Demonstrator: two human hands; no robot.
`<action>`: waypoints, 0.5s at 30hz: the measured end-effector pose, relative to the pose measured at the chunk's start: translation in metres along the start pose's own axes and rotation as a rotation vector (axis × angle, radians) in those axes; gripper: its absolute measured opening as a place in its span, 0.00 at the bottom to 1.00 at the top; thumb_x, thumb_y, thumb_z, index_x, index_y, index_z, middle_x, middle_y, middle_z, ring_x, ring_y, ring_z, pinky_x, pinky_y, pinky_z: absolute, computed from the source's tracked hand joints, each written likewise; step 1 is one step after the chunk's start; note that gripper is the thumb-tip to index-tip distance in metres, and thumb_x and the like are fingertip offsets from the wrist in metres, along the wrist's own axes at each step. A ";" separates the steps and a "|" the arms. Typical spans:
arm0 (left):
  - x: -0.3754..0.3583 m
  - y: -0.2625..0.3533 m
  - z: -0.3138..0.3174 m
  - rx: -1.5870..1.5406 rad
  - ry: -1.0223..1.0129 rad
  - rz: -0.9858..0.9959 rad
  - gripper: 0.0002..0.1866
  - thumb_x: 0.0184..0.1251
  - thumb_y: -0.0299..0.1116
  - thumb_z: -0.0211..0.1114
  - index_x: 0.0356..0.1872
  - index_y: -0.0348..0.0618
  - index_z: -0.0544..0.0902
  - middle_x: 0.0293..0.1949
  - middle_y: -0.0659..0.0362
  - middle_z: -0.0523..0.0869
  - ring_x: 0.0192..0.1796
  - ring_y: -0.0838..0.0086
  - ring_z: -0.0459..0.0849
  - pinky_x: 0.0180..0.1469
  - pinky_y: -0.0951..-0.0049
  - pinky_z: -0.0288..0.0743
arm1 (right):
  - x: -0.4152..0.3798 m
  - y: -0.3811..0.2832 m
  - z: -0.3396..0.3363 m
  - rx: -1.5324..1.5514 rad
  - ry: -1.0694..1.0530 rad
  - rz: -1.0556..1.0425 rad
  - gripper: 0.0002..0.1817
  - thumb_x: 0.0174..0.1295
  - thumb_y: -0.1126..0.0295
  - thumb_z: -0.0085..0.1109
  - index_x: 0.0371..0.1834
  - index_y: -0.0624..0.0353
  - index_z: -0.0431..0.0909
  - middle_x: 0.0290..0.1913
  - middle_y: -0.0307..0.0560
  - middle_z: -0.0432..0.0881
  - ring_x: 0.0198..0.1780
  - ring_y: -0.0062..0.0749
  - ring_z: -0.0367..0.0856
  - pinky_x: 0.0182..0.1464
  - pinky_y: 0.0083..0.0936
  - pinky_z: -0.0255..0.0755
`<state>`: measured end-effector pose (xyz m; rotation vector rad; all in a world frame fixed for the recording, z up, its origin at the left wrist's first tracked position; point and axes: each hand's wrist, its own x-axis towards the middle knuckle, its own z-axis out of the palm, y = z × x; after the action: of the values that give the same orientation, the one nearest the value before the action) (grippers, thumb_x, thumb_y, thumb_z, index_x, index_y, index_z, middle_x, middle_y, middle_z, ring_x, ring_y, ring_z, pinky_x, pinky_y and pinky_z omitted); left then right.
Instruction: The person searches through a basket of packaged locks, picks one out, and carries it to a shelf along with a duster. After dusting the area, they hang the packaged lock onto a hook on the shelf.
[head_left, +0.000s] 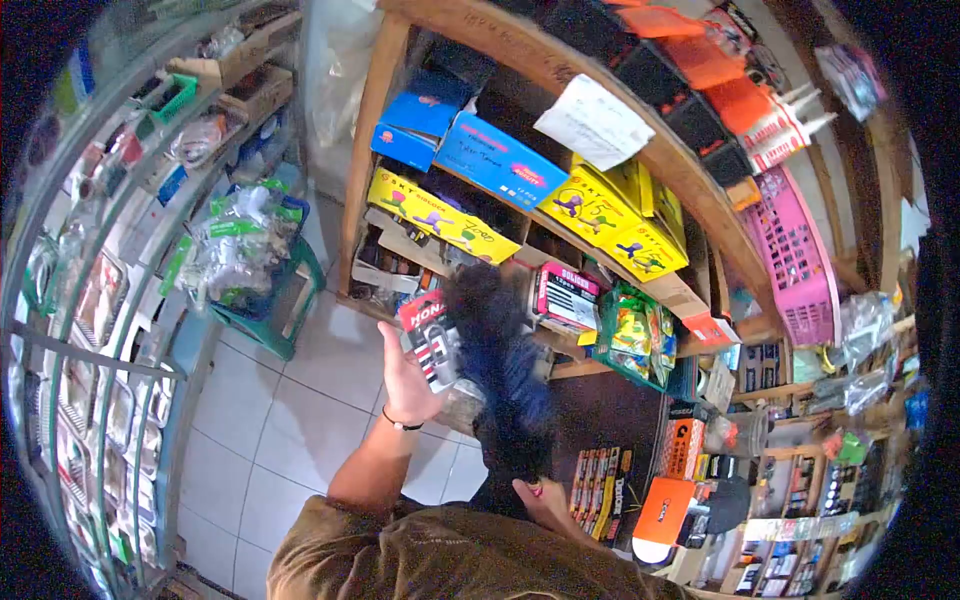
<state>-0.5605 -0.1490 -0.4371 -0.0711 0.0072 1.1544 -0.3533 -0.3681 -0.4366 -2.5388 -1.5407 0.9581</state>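
Note:
My left hand (408, 385) is raised ahead of me, its thumb upright along the edge of a small red, white and black printed pack (428, 345). The pack's contents cannot be made out. Low in front of my body, my right hand (543, 502) is closed at the lower end of a dark, shaggy feather duster (508, 370), blurred by motion. Reaching up toward the lower shelf, the duster's black and navy upper part is right beside the pack. It covers part of the shelf behind it.
Wooden shelving (372, 130) holds blue boxes (500, 155), yellow boxes (600, 215), a green basket (640, 370) and a pink basket (795, 260). At left are a glass display case (110, 365) and a green stool (290, 320) piled with plastic-wrapped goods. Orange boxes (662, 515) stand at lower right.

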 end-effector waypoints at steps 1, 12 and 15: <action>-0.009 -0.003 0.058 0.009 -0.055 0.054 0.39 0.56 0.67 0.34 0.59 0.46 0.63 0.57 0.48 0.67 0.57 0.56 0.68 0.56 0.50 0.62 | -0.003 0.005 0.002 0.014 0.009 -0.010 0.21 0.50 0.51 0.59 0.22 0.62 0.75 0.16 0.49 0.76 0.14 0.39 0.71 0.20 0.31 0.66; -0.031 -0.022 0.040 0.245 -0.497 -0.240 0.34 0.58 0.63 0.40 0.60 0.52 0.61 0.59 0.48 0.65 0.57 0.44 0.64 0.55 0.37 0.55 | -0.019 0.043 0.015 0.318 0.195 -0.473 0.18 0.49 0.61 0.63 0.19 0.65 0.70 0.12 0.46 0.70 0.14 0.27 0.65 0.18 0.27 0.62; -0.064 -0.048 0.090 0.178 -0.140 0.100 0.37 0.54 0.65 0.46 0.59 0.51 0.63 0.58 0.47 0.66 0.57 0.44 0.64 0.54 0.38 0.57 | -0.025 0.039 0.016 0.395 0.247 -0.380 0.19 0.48 0.61 0.63 0.17 0.64 0.67 0.11 0.49 0.69 0.13 0.36 0.68 0.18 0.28 0.62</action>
<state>-0.5452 -0.2213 -0.3422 0.1703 -0.0107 1.2518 -0.3385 -0.4124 -0.4500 -1.9245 -1.5042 0.7710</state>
